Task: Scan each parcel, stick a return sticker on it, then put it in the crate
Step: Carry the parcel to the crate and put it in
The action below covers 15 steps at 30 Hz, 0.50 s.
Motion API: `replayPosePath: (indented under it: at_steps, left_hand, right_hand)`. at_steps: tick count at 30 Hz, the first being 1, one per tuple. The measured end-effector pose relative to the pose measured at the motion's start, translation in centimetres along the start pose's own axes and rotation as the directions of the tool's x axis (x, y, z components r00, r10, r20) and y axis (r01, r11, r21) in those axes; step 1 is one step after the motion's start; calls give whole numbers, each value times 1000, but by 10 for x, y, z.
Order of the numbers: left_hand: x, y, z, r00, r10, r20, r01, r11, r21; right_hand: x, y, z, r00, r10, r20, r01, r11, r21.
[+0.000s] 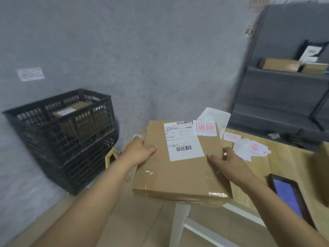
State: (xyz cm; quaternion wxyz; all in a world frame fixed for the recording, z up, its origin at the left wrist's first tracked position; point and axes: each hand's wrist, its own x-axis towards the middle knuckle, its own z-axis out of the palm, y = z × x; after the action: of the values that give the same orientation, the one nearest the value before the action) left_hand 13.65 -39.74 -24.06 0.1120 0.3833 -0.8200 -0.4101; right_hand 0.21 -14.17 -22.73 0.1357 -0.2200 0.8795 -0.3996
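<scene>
Parcel (179, 163) sits stickered between your 2 grips, left hand (138, 153) and right hand (225, 162) clasping its long sides, long axis toward 12; crate (60, 132) waits at 10, nearer your left.

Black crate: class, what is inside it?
Inside the black crate a brown parcel with a white label shows at the top. Anything beneath it is hidden by that parcel and the lattice walls.

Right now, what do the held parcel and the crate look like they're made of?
Parcel: apparently brown corrugated cardboard, matte, with glossy clear tape at its near edge and paper labels. Crate: likely moulded black plastic, judging by its uniform lattice walls, dull finish. Both hands hold the parcel.
</scene>
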Motion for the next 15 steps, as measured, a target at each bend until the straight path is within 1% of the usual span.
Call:
replayPosePath:
  at_steps: [4, 7, 12, 15]
  left_hand:
    - [-11, -37, -56, 990, -62, -129, 57, 997, -45]
    - [-10, -64, -99, 980, -102, -172, 83, 990, -115]
    - [17, -113, -174, 958, -102, -267, 64, 987, -148]
    - [42, -144, -227, 949, -94, -300, 49, 986, -157]
  right_hand:
    - [5, -42, 51, 995, -66, 68, 63, 997, 40]
    - [11, -81, 89, 987, -128, 99, 121, 990, 72]
    - [34, -151, 162, 976, -184, 115, 178, 982, 65]
    - [52, -198, 215, 971, -196, 135, 180, 976, 123]
